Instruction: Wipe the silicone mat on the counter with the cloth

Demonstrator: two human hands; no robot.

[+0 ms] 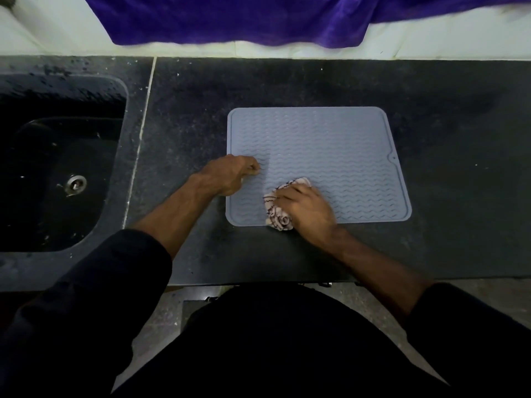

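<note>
Grey silicone mat [330, 145] with wavy ridges and a small notch with a hole on its right edge, flat on the dark speckled bench [445, 239], right of centre. No brand, label or writing readable anywhere on it.

Right hand [306, 209] at the mat's near-left corner, fingers curled round a bunched white cloth [277, 214] with dark striped lines, pressed onto the mat; part of the cloth over the mat's near edge.

Left hand [232, 173] on the mat's left edge, fingers curled in with tips against the ridged surface, nothing held; just beside the right hand, not touching it.

Dark sleeves on both arms, pushed up the forearms.

Black sink [34, 104] with a metal drain [75, 183] to the left. Purple fabric [230, 18] draped over the white wall behind.
</note>
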